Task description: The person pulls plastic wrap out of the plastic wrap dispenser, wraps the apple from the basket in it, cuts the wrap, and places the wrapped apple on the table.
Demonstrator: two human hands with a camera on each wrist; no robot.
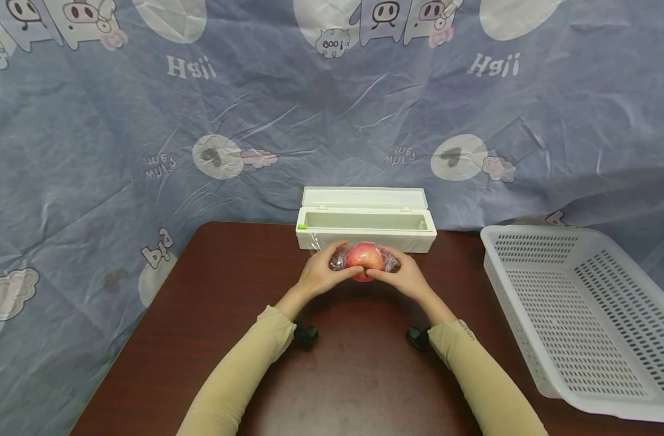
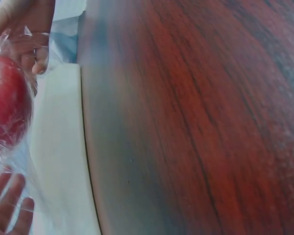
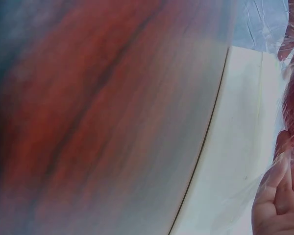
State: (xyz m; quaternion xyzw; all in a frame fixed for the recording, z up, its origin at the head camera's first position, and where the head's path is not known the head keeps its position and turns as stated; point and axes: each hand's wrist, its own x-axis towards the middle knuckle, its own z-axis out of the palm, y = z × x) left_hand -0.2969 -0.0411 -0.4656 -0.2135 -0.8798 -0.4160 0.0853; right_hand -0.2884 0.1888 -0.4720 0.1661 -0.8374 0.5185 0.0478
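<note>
A red apple [image 1: 365, 257] in clear plastic wrap [image 1: 391, 261] is held up between both hands, stem side toward me. My left hand [image 1: 319, 274] grips its left side, with the thumb reaching across to near the stem. From the other side my right hand [image 1: 410, 278] holds it in the same way. Loose wrap bunches at the apple's two sides, under the fingers. Part of the wrapped apple [image 2: 7, 105] shows at the left wrist view's edge, and film trails below it. Just behind the hands stands a white long box [image 1: 364, 239] with its lid raised.
A white perforated plastic basket [image 1: 514, 321] stands on the right of the dark red-brown table [image 1: 359, 375]. A small green piece [image 1: 302, 226] sits on the box's left rim. Behind the table hangs a blue-grey printed cloth [image 1: 321, 109].
</note>
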